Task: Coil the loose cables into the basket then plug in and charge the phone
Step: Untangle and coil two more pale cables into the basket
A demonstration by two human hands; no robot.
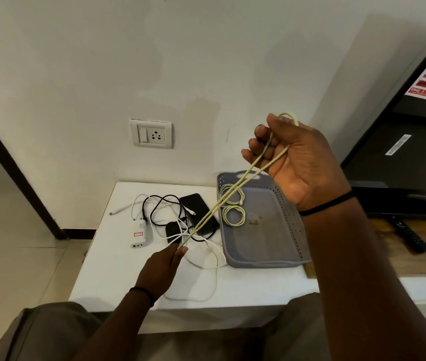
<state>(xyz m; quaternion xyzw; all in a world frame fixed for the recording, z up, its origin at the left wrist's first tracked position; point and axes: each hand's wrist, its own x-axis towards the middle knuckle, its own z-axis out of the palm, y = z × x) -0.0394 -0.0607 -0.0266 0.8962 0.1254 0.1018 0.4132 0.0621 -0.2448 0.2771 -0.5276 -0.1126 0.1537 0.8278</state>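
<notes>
Right hand (295, 162) and left hand (165, 267) pinch a doubled yellow cable (229, 194) taut between them.

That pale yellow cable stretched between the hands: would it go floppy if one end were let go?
Probably. The yellow cable runs straight only because the left hand and right hand pull it taut. It bends tightly at the right hand, so it seems limp and light.

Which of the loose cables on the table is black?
The black cable, looped between the white adapter and the phone; the other loose cables there are white.
</notes>
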